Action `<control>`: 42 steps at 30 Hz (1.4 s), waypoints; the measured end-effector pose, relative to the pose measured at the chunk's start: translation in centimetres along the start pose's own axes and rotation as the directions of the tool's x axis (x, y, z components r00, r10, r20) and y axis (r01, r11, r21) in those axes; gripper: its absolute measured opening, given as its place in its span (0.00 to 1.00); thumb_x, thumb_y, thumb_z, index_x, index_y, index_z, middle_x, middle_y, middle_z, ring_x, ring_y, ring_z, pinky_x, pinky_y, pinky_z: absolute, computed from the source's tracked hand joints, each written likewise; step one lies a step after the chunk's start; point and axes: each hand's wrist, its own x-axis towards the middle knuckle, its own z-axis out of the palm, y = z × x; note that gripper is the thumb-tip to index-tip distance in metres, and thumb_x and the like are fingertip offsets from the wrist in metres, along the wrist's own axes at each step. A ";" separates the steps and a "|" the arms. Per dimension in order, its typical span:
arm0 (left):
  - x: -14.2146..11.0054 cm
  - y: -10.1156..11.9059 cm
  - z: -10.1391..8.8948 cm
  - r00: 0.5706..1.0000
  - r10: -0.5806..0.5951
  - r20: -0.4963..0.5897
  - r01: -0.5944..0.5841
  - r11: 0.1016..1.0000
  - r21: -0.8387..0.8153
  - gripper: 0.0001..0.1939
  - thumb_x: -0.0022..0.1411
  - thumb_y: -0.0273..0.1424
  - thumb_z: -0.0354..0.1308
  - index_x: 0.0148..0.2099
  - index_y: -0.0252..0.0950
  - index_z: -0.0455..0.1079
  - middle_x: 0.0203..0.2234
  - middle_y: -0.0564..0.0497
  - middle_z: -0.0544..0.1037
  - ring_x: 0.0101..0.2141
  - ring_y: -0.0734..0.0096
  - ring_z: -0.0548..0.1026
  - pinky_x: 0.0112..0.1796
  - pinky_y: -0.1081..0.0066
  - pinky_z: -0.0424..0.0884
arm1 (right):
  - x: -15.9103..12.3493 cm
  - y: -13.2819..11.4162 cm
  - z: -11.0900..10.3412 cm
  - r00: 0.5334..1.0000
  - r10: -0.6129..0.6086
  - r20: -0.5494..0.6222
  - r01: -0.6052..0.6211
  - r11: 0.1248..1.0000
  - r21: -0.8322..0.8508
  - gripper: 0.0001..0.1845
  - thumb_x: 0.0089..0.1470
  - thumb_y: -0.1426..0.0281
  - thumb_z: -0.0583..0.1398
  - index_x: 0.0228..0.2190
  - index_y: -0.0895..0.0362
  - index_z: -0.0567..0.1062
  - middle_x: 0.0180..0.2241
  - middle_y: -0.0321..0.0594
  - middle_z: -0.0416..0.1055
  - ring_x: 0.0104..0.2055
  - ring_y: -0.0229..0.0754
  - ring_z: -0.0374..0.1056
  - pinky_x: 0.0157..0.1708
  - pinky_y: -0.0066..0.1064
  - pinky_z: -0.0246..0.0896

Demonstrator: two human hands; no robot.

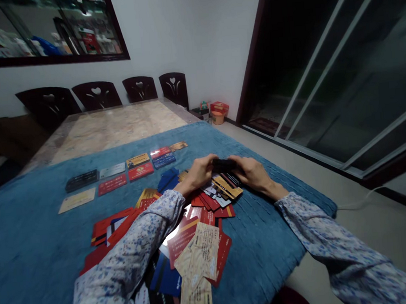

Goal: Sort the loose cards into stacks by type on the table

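Note:
My left hand [198,173] and my right hand [253,171] grip a small stack of black cards [224,164] from its two sides, just above the table. Fingers of both hands are closed at its ends and partly hidden. Right below them lies a yellow and black card [228,186] on a heap of mixed cards. The heap spreads under my left forearm, with red cards [222,253], blue cards [165,274] and beige printed cards [198,250]. Farther left, cards lie sorted in two rows, among them a black stack [82,180], a red card [140,171] and a dark blue card [164,160].
A blue cloth [29,222] covers the near part of the marble-topped table [116,123]. Dark chairs [96,95] line the far side. Sliding glass doors [340,66] stand to the right, and a red box [219,107] sits on the floor by the wall.

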 end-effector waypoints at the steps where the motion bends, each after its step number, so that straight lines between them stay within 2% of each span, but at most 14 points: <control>1: -0.1 -0.1 0.1 1.000 -0.005 0.006 0.005 1.000 -0.003 0.21 0.58 0.16 0.53 0.51 0.32 0.74 0.32 0.52 0.80 0.32 0.73 0.76 0.37 0.76 0.69 | 0.0 0.0 0.0 1.000 0.005 0.002 -0.005 1.000 0.001 0.21 0.64 0.69 0.57 0.57 0.58 0.72 0.36 0.47 0.79 0.36 0.49 0.72 0.39 0.36 0.63; 8: -0.3 -0.1 0.1 0.997 -0.035 0.066 0.032 0.998 0.047 0.29 0.56 0.17 0.53 0.60 0.34 0.71 0.36 0.50 0.82 0.35 0.69 0.78 0.41 0.71 0.73 | 0.1 0.0 0.4 0.997 0.076 -0.003 -0.076 0.997 0.035 0.22 0.63 0.68 0.58 0.57 0.57 0.70 0.33 0.44 0.78 0.34 0.49 0.73 0.37 0.35 0.64; 15: -0.3 -0.2 0.2 0.994 -0.079 0.073 0.068 0.986 0.151 0.28 0.59 0.18 0.55 0.62 0.33 0.70 0.40 0.45 0.82 0.40 0.64 0.78 0.45 0.67 0.73 | 0.3 0.0 0.9 0.993 0.113 -0.014 -0.110 0.986 0.128 0.19 0.62 0.68 0.58 0.55 0.55 0.71 0.35 0.44 0.79 0.34 0.49 0.74 0.37 0.37 0.67; 21: -0.3 -0.9 0.6 0.989 -0.124 0.079 0.107 0.975 0.194 0.29 0.61 0.20 0.56 0.64 0.33 0.68 0.45 0.42 0.81 0.44 0.60 0.78 0.49 0.62 0.74 | 0.4 0.3 1.2 0.998 0.066 -0.017 -0.061 0.975 0.216 0.24 0.58 0.67 0.61 0.56 0.56 0.70 0.44 0.49 0.79 0.43 0.53 0.75 0.44 0.44 0.70; 24: -0.3 -1.2 0.6 0.988 -0.138 0.068 0.122 0.972 0.200 0.30 0.61 0.22 0.57 0.65 0.32 0.67 0.44 0.42 0.82 0.43 0.59 0.78 0.49 0.61 0.75 | 0.4 0.6 1.3 0.999 0.037 -0.024 -0.031 0.971 0.239 0.28 0.57 0.67 0.62 0.58 0.56 0.69 0.47 0.50 0.77 0.47 0.55 0.74 0.48 0.49 0.70; 28: -0.4 -1.2 0.5 0.989 -0.139 0.056 0.127 0.975 0.181 0.31 0.60 0.22 0.59 0.66 0.34 0.66 0.43 0.44 0.81 0.45 0.59 0.78 0.51 0.60 0.75 | 0.4 0.9 1.2 1.000 0.028 -0.002 -0.027 0.970 0.240 0.28 0.58 0.66 0.62 0.60 0.55 0.69 0.45 0.51 0.76 0.47 0.56 0.72 0.49 0.52 0.70; 32: -0.4 -0.9 0.2 0.981 -0.176 0.086 0.158 0.971 0.181 0.30 0.59 0.23 0.60 0.65 0.32 0.67 0.45 0.42 0.81 0.47 0.56 0.78 0.51 0.59 0.75 | 0.4 1.1 1.2 1.000 0.012 0.022 -0.017 0.973 0.231 0.28 0.60 0.64 0.60 0.60 0.57 0.68 0.45 0.53 0.75 0.47 0.57 0.71 0.49 0.53 0.70; 38: -0.3 -1.1 -0.4 0.990 -0.115 0.086 0.103 0.985 0.136 0.35 0.56 0.23 0.61 0.67 0.33 0.64 0.50 0.41 0.80 0.50 0.55 0.77 0.55 0.57 0.73 | 0.5 1.3 1.2 1.000 -0.009 0.014 0.005 0.971 0.241 0.29 0.60 0.64 0.61 0.61 0.56 0.68 0.45 0.51 0.76 0.47 0.57 0.71 0.50 0.54 0.69; 42: -0.2 -1.1 -0.6 0.988 -0.115 0.107 0.101 0.987 0.124 0.35 0.55 0.22 0.60 0.66 0.32 0.65 0.52 0.40 0.79 0.51 0.55 0.77 0.55 0.57 0.73 | 0.6 1.3 1.0 1.000 0.010 0.014 -0.013 0.966 0.259 0.29 0.59 0.65 0.61 0.61 0.56 0.69 0.45 0.51 0.76 0.47 0.57 0.72 0.50 0.54 0.69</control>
